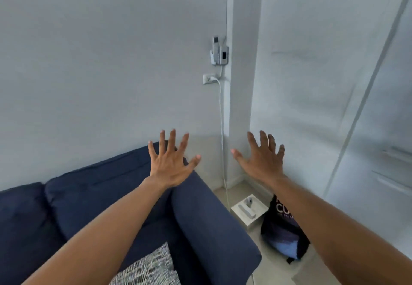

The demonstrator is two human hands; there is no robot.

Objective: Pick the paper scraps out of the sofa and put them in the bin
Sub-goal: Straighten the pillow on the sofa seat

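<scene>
A dark blue sofa (89,195) fills the lower left, with its right armrest (211,229) running toward me. My left hand (170,162) is held out above the top of the armrest, fingers spread wide, holding nothing. My right hand (262,157) is stretched out to the right of the sofa, over the floor near the wall corner, also spread and empty. No paper scraps and no bin can be seen in this view.
A grey-and-white patterned cushion (149,267) lies on the seat at the bottom. On the floor right of the armrest stand a white box (248,210) and a black bag (283,231). A white cable (221,128) hangs from a wall socket (208,79). White cabinet doors (356,106) at right.
</scene>
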